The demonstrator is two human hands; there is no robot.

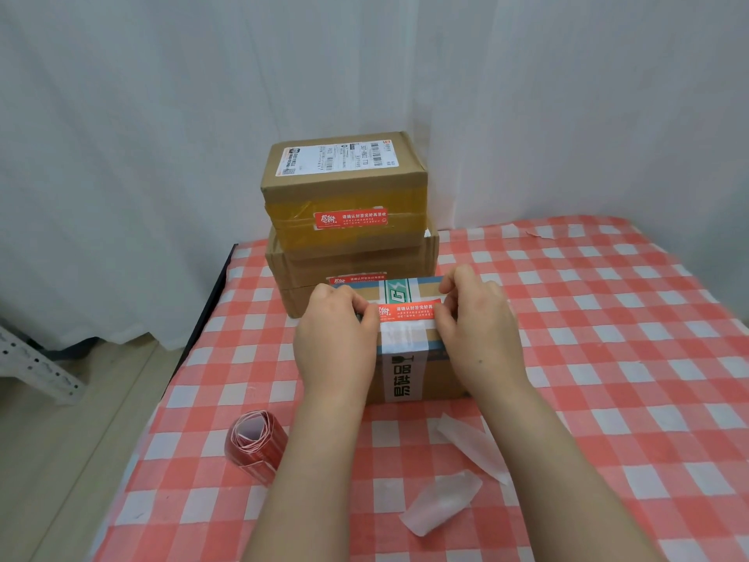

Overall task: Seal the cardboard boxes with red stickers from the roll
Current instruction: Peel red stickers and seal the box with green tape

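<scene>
A small cardboard box [405,375] with white and green tape stands in front of me on the checked cloth. A red sticker [407,311] lies across its top. My left hand [336,338] pinches the sticker's left end and my right hand [478,326] pinches its right end, both resting on the box. Behind it two more boxes are stacked, the upper box [344,184] and the lower box [352,265], each with a red sticker on its front. The red sticker roll [253,440] lies at the front left of the table.
Two strips of white backing paper [474,444] [439,500] lie on the red-and-white checked tablecloth [608,358] near the front. White curtains hang behind. The table's left edge [202,318] drops to the floor, where a grey metal frame [36,363] stands.
</scene>
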